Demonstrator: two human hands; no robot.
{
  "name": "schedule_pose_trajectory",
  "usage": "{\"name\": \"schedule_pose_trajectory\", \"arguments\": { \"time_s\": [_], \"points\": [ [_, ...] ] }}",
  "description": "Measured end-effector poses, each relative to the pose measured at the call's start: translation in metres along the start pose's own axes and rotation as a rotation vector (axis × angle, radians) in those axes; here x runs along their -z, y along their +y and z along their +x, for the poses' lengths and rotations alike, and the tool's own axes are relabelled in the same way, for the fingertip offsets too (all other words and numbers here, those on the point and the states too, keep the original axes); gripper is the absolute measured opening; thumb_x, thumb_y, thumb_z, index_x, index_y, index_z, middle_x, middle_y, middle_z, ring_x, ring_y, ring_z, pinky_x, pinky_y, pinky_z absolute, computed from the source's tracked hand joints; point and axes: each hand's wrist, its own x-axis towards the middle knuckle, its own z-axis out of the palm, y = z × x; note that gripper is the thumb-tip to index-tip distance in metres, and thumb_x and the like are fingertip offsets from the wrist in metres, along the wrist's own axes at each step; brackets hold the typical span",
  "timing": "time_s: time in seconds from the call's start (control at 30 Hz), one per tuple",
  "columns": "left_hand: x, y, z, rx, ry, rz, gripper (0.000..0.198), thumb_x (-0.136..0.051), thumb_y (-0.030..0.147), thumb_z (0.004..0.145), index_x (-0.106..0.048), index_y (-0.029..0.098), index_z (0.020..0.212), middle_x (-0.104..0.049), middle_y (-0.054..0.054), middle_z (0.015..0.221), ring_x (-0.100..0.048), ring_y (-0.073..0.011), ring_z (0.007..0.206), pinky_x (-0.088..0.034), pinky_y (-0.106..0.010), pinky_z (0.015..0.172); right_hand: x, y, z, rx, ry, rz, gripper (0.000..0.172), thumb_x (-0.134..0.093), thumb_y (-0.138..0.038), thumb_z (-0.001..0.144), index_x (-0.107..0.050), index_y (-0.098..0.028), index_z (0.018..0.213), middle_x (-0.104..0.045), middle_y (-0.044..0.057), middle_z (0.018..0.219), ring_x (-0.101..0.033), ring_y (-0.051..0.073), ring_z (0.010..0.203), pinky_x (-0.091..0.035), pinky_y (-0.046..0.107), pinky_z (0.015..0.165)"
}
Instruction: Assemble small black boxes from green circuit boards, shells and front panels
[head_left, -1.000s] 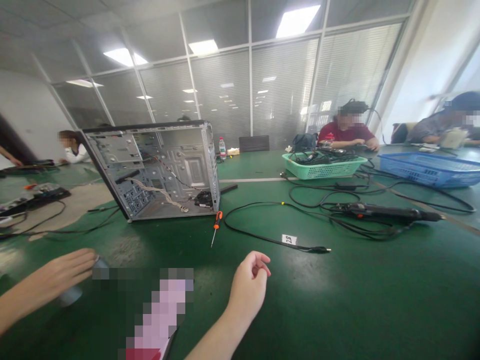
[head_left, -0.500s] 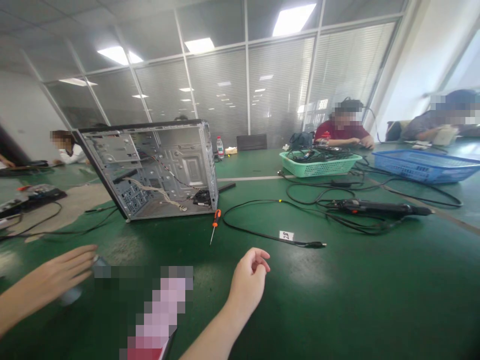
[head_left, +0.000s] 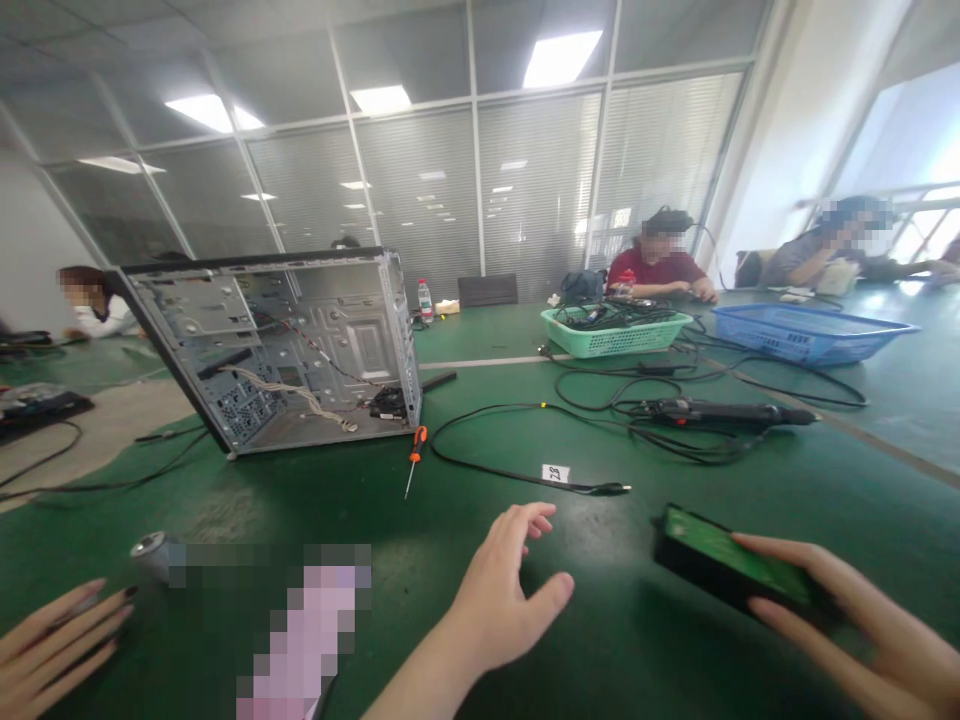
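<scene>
left hand (head_left: 499, 590) is open with the palm down low over the green table (head_left: 600, 660), fingers loosely spread, thumb stuck out to the side, holding nothing. right hand (head_left: 862, 620) has a hard drive (head_left: 712, 560), a black block with the green board facing up. its fingers are spread along the near end, one on the far edge and one on the near side, so it's clamped between them. the drive sits just past the left hand's thumb, not touching it.

beyond the left fingertips there's a black cable (head_left: 510, 472) with a little white tag (head_left: 556, 473). further out are an orange-handled screwdriver (head_left: 414, 455) and the open pc case (head_left: 285, 350), tilted. way off to the side of the left hand, another person's hand (head_left: 52, 650) lies flat with fingers spread, a grey cylinder (head_left: 148, 547) just ahead of its fingertips.
</scene>
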Motion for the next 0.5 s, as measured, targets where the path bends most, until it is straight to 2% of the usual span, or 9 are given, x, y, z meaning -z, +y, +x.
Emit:
{"name": "schedule_pose_trajectory", "arguments": {
  "time_s": [0.07, 0.13, 0.17, 0.23, 0.33, 0.5],
  "points": [
    [0.001, 0.0, -0.003, -0.024, -0.039, 0.036, 0.073, -0.069, 0.024, 0.07, -0.038, 0.03, 0.135, -0.051, -0.007, 0.127, -0.048, -0.0253, 0.114, -0.039, -0.039, 0.096, -0.029, -0.039, 0.004, 0.101, -0.284, 0.05, 0.052, -0.055, -0.054, 0.072, -0.057, -0.025, 0.114, -0.056, 0.01, 0.117, -0.054, 0.031, 0.105, -0.044, 0.049, 0.092],
    [0.002, -0.003, -0.002, -0.019, -0.008, 0.035, 0.076, -0.069, 0.025, 0.071, -0.033, 0.028, 0.138, -0.05, -0.007, 0.129, -0.047, -0.0257, 0.117, -0.037, -0.041, 0.099, -0.056, -0.077, 0.008, 0.21, -0.449, 0.088, 0.044, -0.05, -0.045, 0.077, -0.054, -0.026, 0.116, -0.053, 0.007, 0.121, -0.05, 0.028, 0.113, -0.04, 0.046, 0.098],
    [0.002, -0.005, -0.001, -0.012, 0.024, 0.029, 0.069, -0.067, 0.023, 0.073, -0.037, 0.027, 0.135, -0.053, -0.008, 0.125, -0.049, -0.025, 0.115, -0.037, -0.04, 0.1, -0.066, -0.092, 0.009, 0.259, -0.487, 0.101, 0.041, -0.049, -0.041, 0.078, -0.053, -0.026, 0.116, -0.051, 0.006, 0.123, -0.047, 0.027, 0.117, -0.037, 0.045, 0.102],
    [0.004, -0.008, 0.003, 0.007, 0.102, 0.017, 0.053, -0.064, 0.02, 0.075, -0.047, 0.024, 0.125, -0.057, -0.007, 0.12, -0.052, -0.0242, 0.111, -0.039, -0.038, 0.097, -0.081, -0.108, 0.013, 0.302, -0.478, 0.117, 0.044, -0.047, -0.037, 0.079, -0.048, -0.025, 0.121, -0.047, 0.006, 0.128, -0.042, 0.026, 0.121, -0.033, 0.045, 0.105],
    [0.005, -0.01, 0.007, 0.0, 0.18, 0.04, 0.042, -0.066, 0.014, 0.071, -0.053, 0.024, 0.109, -0.06, -0.004, 0.111, -0.055, -0.0229, 0.105, -0.043, -0.036, 0.091, -0.092, -0.103, 0.016, 0.324, -0.416, 0.149, 0.049, -0.045, -0.034, 0.081, -0.037, -0.024, 0.128, -0.04, 0.007, 0.133, -0.037, 0.025, 0.126, -0.03, 0.046, 0.107],
    [0.0, -0.009, 0.008, -0.093, 0.191, 0.13, 0.042, -0.069, 0.008, 0.066, -0.053, 0.023, 0.101, -0.059, -0.003, 0.105, -0.056, -0.0217, 0.101, -0.043, -0.035, 0.089, -0.101, -0.076, 0.016, 0.317, -0.393, 0.266, 0.056, -0.047, -0.035, 0.082, -0.025, -0.026, 0.132, -0.034, 0.009, 0.135, -0.038, 0.025, 0.125, -0.034, 0.047, 0.105]
  ]
}}
